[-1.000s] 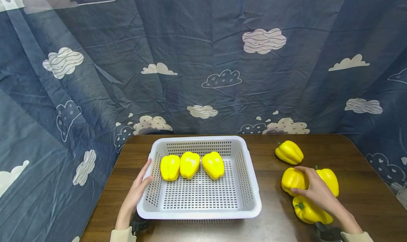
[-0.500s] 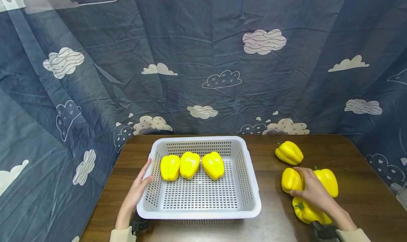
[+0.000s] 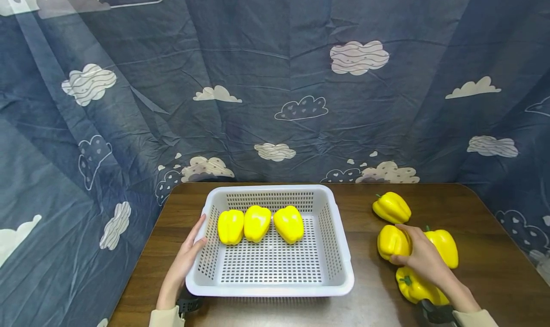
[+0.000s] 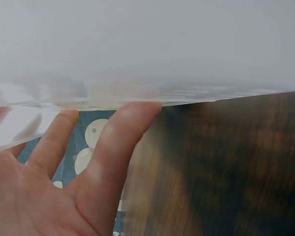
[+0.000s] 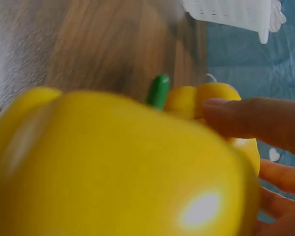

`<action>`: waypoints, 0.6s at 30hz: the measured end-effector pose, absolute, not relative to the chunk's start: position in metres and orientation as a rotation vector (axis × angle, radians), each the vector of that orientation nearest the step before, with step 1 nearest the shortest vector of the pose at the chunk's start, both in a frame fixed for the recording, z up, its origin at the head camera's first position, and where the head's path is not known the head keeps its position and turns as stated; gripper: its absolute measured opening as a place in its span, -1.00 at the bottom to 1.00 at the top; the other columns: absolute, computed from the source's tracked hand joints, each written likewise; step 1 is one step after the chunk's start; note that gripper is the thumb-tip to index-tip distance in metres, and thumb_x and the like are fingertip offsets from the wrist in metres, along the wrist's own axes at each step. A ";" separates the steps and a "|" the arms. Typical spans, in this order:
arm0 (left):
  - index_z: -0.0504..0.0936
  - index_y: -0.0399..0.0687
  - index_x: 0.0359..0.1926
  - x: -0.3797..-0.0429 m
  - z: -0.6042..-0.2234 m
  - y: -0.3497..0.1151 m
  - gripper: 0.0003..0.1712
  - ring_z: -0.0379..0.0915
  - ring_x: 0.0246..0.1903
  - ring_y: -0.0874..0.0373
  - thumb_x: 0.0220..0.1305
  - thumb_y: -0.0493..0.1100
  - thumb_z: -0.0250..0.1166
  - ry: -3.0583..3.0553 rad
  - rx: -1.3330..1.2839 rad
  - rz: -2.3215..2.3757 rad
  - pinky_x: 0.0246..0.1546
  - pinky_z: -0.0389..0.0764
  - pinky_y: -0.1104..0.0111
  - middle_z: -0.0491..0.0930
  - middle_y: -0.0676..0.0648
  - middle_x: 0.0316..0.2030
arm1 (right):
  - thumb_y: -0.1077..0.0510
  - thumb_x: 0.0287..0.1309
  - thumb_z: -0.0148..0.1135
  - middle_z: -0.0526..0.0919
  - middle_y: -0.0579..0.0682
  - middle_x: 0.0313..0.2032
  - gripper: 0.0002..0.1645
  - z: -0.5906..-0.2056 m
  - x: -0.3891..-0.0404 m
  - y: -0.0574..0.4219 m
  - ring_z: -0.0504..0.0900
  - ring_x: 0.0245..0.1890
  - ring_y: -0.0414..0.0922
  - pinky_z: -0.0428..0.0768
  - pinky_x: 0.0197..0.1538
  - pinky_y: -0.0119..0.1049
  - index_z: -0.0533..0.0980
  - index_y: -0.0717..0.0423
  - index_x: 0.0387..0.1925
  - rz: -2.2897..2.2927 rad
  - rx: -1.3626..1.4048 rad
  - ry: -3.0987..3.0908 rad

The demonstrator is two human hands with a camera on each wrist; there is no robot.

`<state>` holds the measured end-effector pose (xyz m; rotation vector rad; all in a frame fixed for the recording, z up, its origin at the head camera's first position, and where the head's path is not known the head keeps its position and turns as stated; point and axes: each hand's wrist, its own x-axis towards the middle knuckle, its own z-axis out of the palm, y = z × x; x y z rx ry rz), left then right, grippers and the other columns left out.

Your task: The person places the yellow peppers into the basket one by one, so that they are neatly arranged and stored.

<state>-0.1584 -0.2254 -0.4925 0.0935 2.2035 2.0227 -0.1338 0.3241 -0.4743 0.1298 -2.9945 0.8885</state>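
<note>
In the head view, my right hand (image 3: 423, 258) grips a yellow bell pepper (image 3: 390, 244) with the thumb on its near side and fingers on the far side. The right wrist view shows the thumb pressed on that held pepper (image 5: 183, 102), partly hidden behind a large blurred pepper (image 5: 113, 162) with a green stem. My left hand (image 3: 185, 256) rests, fingers extended, against the left side of a white perforated plastic basket (image 3: 270, 290). Up close, thumb and fingertips touch the underside of the basket's rim (image 4: 147, 54).
Inside the basket, three yellow peppers (image 3: 257, 224) lie in a row toward the back. Around my right hand are other peppers: one behind (image 3: 392, 207), one to the right (image 3: 445, 249), one in front (image 3: 417, 287). A cloud-print curtain (image 3: 275, 126) hangs behind the brown table (image 3: 361, 293).
My right hand has closed further round the pepper and shifted it slightly left, away from the pepper behind the hand. The left hand and basket stay in place.
</note>
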 end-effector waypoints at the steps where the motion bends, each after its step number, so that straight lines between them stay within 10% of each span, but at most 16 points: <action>1: -0.07 0.13 0.51 -0.159 -0.493 -0.225 -0.32 0.17 0.21 -0.41 0.46 -0.19 -0.08 2.202 0.092 2.023 -0.04 0.49 -0.12 -0.20 -0.21 0.47 | 0.13 -0.23 0.54 0.29 0.49 0.07 0.02 -0.473 -0.134 0.324 0.32 0.04 0.41 0.32 0.01 0.32 0.22 0.49 0.22 0.884 0.134 -2.983; 18: -0.06 0.11 0.51 -0.157 -0.490 -0.224 -0.32 0.18 0.20 -0.42 0.47 -0.18 -0.06 2.186 0.114 2.041 -0.07 0.50 -0.13 -0.20 -0.23 0.47 | -0.01 -0.21 0.56 0.32 0.38 0.16 0.06 -0.443 -0.141 0.302 0.38 0.02 0.31 0.42 -0.08 0.26 0.24 0.31 0.29 0.897 0.166 -2.901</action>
